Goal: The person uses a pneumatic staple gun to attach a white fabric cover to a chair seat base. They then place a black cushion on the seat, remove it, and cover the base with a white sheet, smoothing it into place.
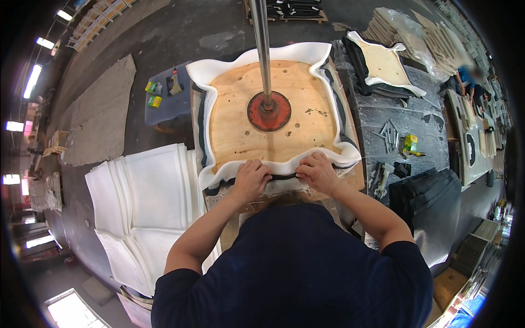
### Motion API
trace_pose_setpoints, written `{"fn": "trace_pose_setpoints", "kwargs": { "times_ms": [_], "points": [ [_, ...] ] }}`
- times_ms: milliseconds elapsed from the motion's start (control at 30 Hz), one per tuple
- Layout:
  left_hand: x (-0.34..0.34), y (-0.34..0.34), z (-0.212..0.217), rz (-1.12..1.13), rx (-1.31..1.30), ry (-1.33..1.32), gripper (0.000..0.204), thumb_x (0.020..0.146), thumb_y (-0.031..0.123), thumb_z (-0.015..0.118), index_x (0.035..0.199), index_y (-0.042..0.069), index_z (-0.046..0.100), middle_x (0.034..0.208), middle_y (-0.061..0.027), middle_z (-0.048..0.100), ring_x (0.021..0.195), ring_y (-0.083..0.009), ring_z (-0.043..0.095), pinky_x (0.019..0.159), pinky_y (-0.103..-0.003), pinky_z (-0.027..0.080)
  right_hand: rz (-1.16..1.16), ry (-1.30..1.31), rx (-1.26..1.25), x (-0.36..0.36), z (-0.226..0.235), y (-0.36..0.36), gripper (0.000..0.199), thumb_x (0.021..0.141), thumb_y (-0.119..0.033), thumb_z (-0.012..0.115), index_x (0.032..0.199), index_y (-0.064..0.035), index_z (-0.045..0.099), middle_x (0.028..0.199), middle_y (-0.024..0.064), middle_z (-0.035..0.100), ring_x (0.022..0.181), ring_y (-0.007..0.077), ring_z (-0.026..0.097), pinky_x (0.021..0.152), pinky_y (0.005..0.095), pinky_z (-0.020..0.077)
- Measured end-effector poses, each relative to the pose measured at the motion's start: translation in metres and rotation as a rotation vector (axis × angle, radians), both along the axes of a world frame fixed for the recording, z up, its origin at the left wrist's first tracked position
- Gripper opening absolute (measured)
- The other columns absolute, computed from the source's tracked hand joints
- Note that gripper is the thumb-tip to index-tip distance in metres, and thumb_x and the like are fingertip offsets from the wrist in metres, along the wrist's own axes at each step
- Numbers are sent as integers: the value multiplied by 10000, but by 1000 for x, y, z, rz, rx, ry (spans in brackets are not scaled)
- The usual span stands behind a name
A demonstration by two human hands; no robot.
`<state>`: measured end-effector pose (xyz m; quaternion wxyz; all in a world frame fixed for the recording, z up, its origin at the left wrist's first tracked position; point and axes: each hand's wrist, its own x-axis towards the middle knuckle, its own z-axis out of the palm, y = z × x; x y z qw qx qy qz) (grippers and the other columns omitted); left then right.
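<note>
A wooden seat panel (pixel 229 104) lies flat in front of me, with several small holes in it. White foam padding (pixel 284 166) surrounds it and curls up at the corners, with dark fabric (pixel 282 177) showing underneath. A red round press plate (pixel 281 119) on an upright metal rod (pixel 261 38) rests on the panel's middle. At the near edge, my left hand (pixel 252 179) is closed on the padding, left of centre. My right hand (pixel 318 173) grips the same edge a little to the right. The fingertips of both are partly hidden by the padding's fold.
White sheets (pixel 156 188) are stacked at left. Beyond them, a staple gun (pixel 174 84) and small boxes (pixel 155 101) sit on a blue-grey surface. On the right table are another padded panel (pixel 385 64), metal tubes (pixel 389 136) and black sheets (pixel 429 199). A person (pixel 468 76) works at far right.
</note>
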<state>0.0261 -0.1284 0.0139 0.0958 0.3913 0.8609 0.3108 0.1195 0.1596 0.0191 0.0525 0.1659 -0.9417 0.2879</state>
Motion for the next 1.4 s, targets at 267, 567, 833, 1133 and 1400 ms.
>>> {"fn": "trace_pose_setpoints", "kwargs": {
  "times_ms": [267, 567, 833, 1133, 1400],
  "points": [
    [-1, 2, -5, 99, 12, -66, 132, 929, 174, 816, 957, 101, 711, 970, -103, 636, 1017, -351, 619, 923, -488, 451, -103, -86, 22, -7, -9, -16, 117, 949, -170, 786, 962, -103, 691, 1011, 78, 684, 1041, 312, 650, 959, 474, 451],
    [0, 5, -2, 63, -23, -15, 150, 926, 218, 828, 978, 127, 721, 1012, -84, 642, 1038, -352, 622, 919, -509, 444, -123, -142, -74, -10, -11, -12, 122, 955, -222, 805, 952, -131, 724, 1003, 70, 689, 1055, 312, 666, 952, 495, 449],
    [6, 8, 2, 51, -68, 87, 210, 919, 341, 837, 1002, 179, 731, 976, -58, 604, 999, -313, 617, 879, -519, 434, -85, 12, -25, -9, 0, -19, 183, 904, -262, 861, 911, -130, 735, 953, 73, 674, 982, 336, 638, 924, 489, 466],
    [-55, -12, 34, 150, 232, -199, 225, 1033, 261, 722, 1077, 42, 750, 1031, -150, 755, 920, -369, 715, 841, -468, 567, -60, 7, 20, -10, 4, -12, 196, 920, -303, 848, 938, -147, 731, 965, 68, 659, 978, 331, 633, 903, 482, 477],
    [-23, -33, 50, -241, -108, -232, 235, 974, 322, 779, 1006, 89, 776, 1007, -89, 756, 989, -351, 713, 867, -473, 567, 0, -79, 24, -10, 13, -7, 219, 911, -334, 871, 936, -143, 767, 956, 70, 665, 966, 336, 623, 906, 488, 466]
  ]
}}
